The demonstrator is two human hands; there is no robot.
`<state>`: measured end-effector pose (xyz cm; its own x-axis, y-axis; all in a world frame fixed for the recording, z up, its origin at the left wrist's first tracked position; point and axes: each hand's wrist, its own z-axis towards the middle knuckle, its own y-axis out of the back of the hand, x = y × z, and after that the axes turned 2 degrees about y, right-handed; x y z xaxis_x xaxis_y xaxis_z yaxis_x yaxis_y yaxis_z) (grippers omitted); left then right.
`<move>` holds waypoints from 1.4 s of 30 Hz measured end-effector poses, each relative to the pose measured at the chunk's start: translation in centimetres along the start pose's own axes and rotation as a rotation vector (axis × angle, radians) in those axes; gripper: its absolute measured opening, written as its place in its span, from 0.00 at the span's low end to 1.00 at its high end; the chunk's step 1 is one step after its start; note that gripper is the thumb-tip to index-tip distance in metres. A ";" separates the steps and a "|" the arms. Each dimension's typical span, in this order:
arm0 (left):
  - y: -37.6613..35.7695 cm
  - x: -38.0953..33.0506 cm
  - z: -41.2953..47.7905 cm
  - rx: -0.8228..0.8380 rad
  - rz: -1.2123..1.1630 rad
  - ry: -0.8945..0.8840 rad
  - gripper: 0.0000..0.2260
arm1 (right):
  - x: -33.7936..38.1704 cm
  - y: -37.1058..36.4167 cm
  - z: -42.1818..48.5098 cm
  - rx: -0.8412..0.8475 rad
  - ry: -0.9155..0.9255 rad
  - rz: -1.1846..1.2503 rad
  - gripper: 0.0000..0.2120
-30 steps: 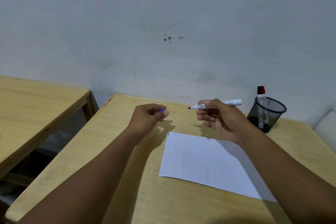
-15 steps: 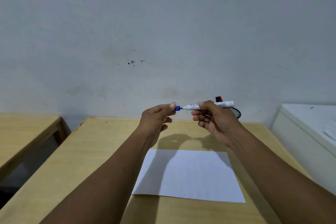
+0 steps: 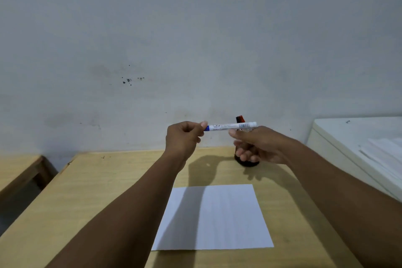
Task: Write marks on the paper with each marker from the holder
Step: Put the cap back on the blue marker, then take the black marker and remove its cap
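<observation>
While both hands are meeting at table 12 o'clock, the blue marker (image 3: pixel 230 126) is being recapped.
Item: left hand (image 3: pixel 183 139), fingers pinching the blue cap, now pressing it onto the tip that was bare a second ago; right hand (image 3: pixel 258 146), thumb and forefinger gripping the white barrel level, other fingers hanging loose. Paper (image 3: pixel 214 217) is lying at 6 o'clock on the table (image 3: pixel 91 191); no marks legible. Holder (image 3: pixel 247 162), at 1 o'clock behind the right hand, is keeping a red-capped marker (image 3: pixel 240 119). Judgement: blue's turn is closing; red likely next.
</observation>
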<state>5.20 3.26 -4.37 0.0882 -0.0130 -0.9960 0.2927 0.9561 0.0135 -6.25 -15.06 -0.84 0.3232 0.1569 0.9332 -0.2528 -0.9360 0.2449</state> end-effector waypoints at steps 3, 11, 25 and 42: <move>-8.5 -1.5 4.3 0.061 0.188 -0.091 0.10 | -0.7 10.8 1.7 -0.164 -0.072 -0.228 0.22; -10.9 -1.7 5.2 0.204 0.504 -0.266 0.11 | 0.4 12.3 2.3 -0.223 0.021 -0.479 0.16; -15.3 -0.9 7.4 0.168 0.722 -0.177 0.05 | 0.6 12.2 3.5 -0.287 0.191 -0.555 0.09; 2.5 -8.5 2.3 -0.028 0.088 -0.015 0.07 | 4.3 -4.2 -0.4 0.102 0.075 0.021 0.33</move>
<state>7.39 5.11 4.34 0.1263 0.0673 -0.9897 0.2565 0.9615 0.0981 -4.12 -10.29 2.25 0.2482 0.1566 0.9560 -0.1631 -0.9660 0.2006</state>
